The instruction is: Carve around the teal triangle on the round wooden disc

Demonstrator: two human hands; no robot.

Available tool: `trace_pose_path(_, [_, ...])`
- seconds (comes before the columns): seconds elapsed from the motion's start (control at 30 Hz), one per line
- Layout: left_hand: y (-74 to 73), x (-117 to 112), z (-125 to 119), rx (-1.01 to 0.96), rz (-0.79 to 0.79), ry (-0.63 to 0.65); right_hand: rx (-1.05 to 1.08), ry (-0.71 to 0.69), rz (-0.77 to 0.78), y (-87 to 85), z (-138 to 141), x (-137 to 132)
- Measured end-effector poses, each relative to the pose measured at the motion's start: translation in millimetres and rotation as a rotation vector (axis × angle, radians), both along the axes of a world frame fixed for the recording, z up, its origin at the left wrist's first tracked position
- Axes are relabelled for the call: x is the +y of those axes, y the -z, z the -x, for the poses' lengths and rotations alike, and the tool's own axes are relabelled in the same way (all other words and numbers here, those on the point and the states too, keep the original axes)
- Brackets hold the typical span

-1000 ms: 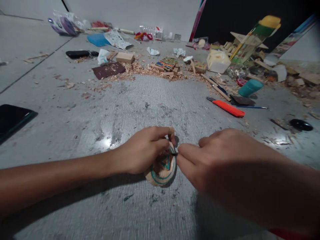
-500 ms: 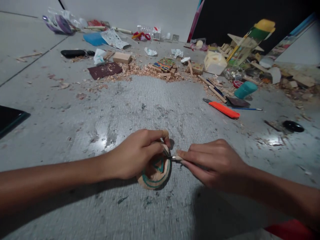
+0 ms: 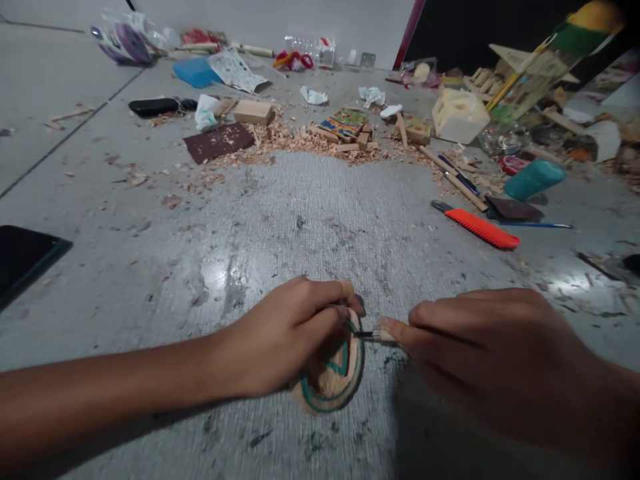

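Note:
My left hand [image 3: 290,333] grips a round wooden disc [image 3: 334,377], tilted on edge on the grey floor [image 3: 300,220]. Teal rings and a teal triangle are painted on the disc's face. My right hand [image 3: 490,353] pinches a thin paintbrush [image 3: 376,335] between thumb and fingers. The dark brush tip touches the disc's upper rim beside my left fingertips. Most of the brush handle is hidden inside my right hand.
An orange comb [image 3: 480,228], a teal cup on its side [image 3: 534,179] and wooden sticks [image 3: 453,173] lie at the right. Wood shavings [image 3: 300,140], a brown sandpaper sheet [image 3: 218,141] and wooden blocks [image 3: 253,111] lie beyond. A dark tablet [image 3: 23,257] sits at the left edge.
The view has shifted, so both hands and the disc sit lower and further right. My right hand has drawn closer to the camera. The brush stays at the disc's rim.

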State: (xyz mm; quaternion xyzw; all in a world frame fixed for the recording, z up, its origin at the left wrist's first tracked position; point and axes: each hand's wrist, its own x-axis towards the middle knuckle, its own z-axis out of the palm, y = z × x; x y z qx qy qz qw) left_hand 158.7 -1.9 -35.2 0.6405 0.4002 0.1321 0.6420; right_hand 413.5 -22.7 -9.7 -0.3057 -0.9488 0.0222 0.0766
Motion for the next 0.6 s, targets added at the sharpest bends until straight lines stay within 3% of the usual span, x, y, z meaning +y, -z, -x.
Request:
trace_pose_path(0.37, [8.6,-6,0,-0.036,-0.035,-0.05,-0.088,-0.042,-0.081,-10.1,14,-12])
trace_pose_path(0.6, [10.6,-8,-1,-0.039,0.0,-0.062,-0.141,0.012,-0.157,-14.8,21,-20])
